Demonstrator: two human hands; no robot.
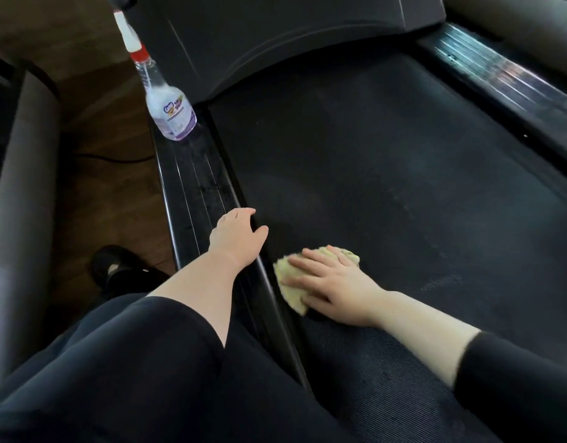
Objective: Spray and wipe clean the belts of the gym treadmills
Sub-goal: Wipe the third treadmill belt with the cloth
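Observation:
The black treadmill belt (387, 161) fills the middle of the view. My right hand (333, 284) lies flat with straight fingers on a yellow cloth (288, 273), pressing it onto the belt near its left edge. My left hand (237, 235) rests on the left side rail (195, 187), fingers relaxed and holding nothing, thumb reaching over the belt edge. A clear spray bottle (168, 103) with a red and white trigger head stands upright on the same rail, farther ahead.
The dark motor cover (275, 36) curves over the belt's far end. The right side rail (505, 87) runs along the right. Left of the treadmill is brown wooden floor (109, 129), a cable, a grey upright (23, 187) and my black shoe (116, 266).

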